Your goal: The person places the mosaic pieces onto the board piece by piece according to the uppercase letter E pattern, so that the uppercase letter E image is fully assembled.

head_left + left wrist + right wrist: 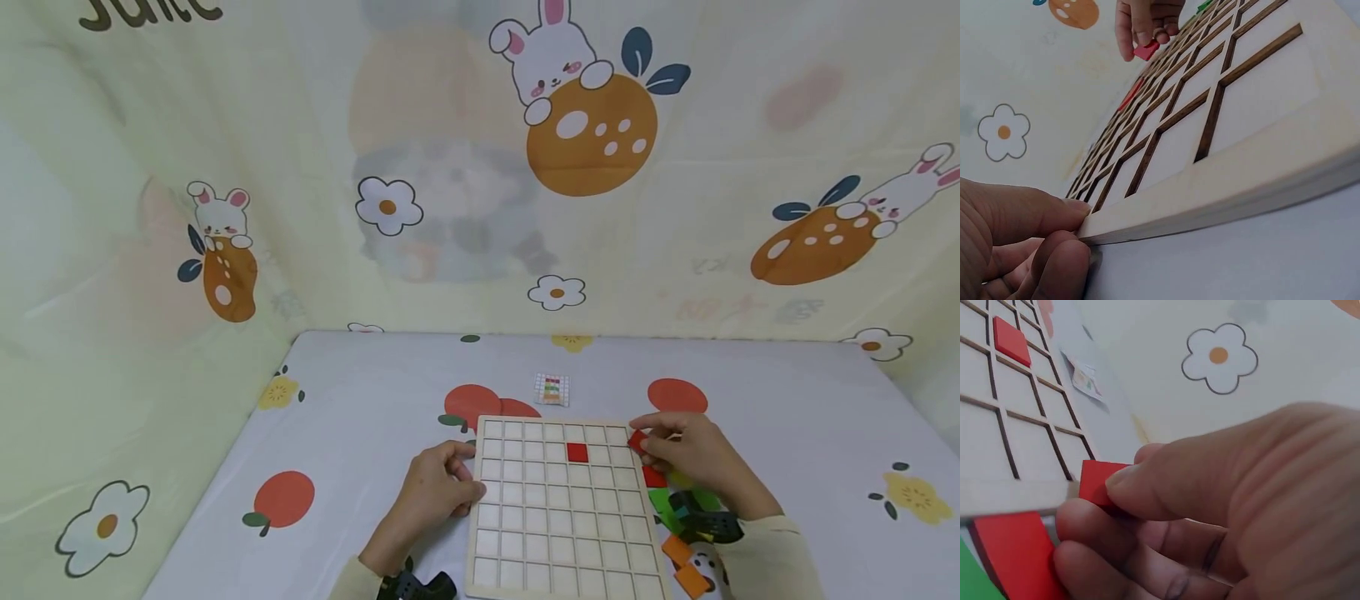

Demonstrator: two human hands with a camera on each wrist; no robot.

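Note:
A wooden grid board (pixel 528 504) lies on the table, a red square tile (pixel 577 452) set in one cell of its second row from the far edge. At its left edge my left hand (pixel 433 483) holds the frame, the thumb (pixel 1054 215) on the rim and bent fingers against the side. My right hand (pixel 693 454) pinches another red square tile (pixel 1099 481) between thumb and fingers, near the far right corner of the board. Under that hand lies one more red tile (pixel 1019 553), beside the board's right edge.
Green tiles (pixel 663 506) and orange tiles (pixel 690 581) lie along the board's right side, partly hidden by the right wrist. Behind the board is a small printed card (pixel 552 389) with a coloured grid. A patterned curtain (pixel 450 250) rises behind the table.

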